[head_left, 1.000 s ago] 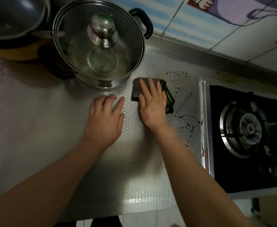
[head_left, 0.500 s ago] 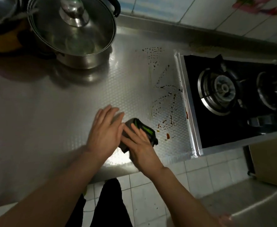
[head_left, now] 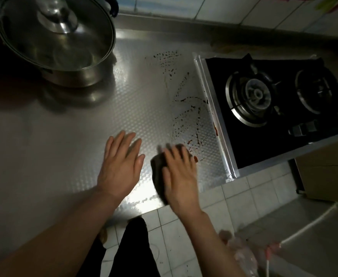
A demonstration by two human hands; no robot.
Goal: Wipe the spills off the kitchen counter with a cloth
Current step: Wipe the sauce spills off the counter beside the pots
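Note:
A dark cloth (head_left: 157,172) lies flat on the embossed steel counter (head_left: 68,140) near its front edge. My right hand (head_left: 179,174) presses down on the cloth with fingers spread, blurred by motion. Dark reddish spill streaks and dots (head_left: 186,114) spread from just beyond the cloth toward the back wall, along the left side of the stove. My left hand (head_left: 121,166) rests flat and open on the counter, just left of the cloth, holding nothing.
A large steel pot with a glass lid (head_left: 58,41) stands at the back left. A black two-burner gas stove (head_left: 274,102) is set into the counter at the right. The counter's front edge runs just below my hands, with white floor tiles (head_left: 234,198) beneath.
The cloth and my right hand slid from beside the pot toward the front edge, then shifted right toward the lower spill marks. My left hand stayed flat beside it. The view tilted down.

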